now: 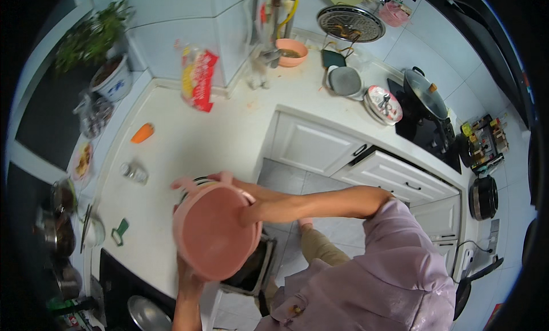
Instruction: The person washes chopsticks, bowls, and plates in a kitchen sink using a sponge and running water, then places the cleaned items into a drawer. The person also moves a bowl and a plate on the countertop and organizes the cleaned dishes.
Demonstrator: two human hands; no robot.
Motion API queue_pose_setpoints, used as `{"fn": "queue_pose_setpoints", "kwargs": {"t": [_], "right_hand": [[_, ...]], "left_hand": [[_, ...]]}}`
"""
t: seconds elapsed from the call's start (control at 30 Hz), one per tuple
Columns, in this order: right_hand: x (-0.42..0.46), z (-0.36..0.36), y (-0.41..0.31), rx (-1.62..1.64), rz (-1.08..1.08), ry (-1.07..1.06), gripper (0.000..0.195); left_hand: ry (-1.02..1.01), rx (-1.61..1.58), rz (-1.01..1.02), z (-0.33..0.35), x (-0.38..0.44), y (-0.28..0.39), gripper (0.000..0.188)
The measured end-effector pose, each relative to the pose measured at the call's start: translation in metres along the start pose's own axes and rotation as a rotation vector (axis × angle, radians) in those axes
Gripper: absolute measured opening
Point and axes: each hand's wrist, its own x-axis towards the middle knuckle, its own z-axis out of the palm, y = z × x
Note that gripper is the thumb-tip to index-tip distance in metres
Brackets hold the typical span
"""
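Both of my hands hold a pink plastic bowl [214, 236] tilted over the edge of the white countertop [206, 146]. My right hand [253, 202] grips its upper rim, the thumb inside. My left hand [191, 269] supports its lower side, with those fingers mostly hidden. More pink rims and a striped edge show behind the bowl, so it seems stacked with other vessels; their shape is hidden. The visible inside looks bare. On the counter lie an orange carrot piece [142, 133], a small clear jar [134, 173] and a green peeler [120, 232].
A dark open bin [251, 269] stands below the counter edge. A red and yellow plastic package [199, 80] lies by the wall. Stacked plates [384, 103] sit beside the cooktop with a lidded wok [424, 93]. A potted plant [112, 78] occupies the sill.
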Motion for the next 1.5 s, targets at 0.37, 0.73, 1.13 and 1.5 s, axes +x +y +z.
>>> {"fn": "queue_pose_setpoints", "kwargs": {"t": [0.37, 0.73, 1.13, 1.5], "right_hand": [[-0.159, -0.267, -0.069, 0.223, 0.111, 0.534, 0.063], [-0.217, -0.496, -0.087, 0.187, -0.013, 0.892, 0.059], [-0.253, -0.602, -0.057, 0.273, 0.014, 0.954, 0.063], [-0.223, -0.478, -0.061, 0.397, 0.154, 0.979, 0.057]], "left_hand": [[-0.616, -0.271, -0.102, 0.348, 0.170, -0.032, 0.119], [-0.956, -0.338, -0.185, 0.592, 0.333, -0.038, 0.106], [-0.968, -0.296, -0.288, 0.708, 0.390, -0.094, 0.097], [-0.822, -0.221, -0.167, 0.568, 0.300, -0.040, 0.083]]}}
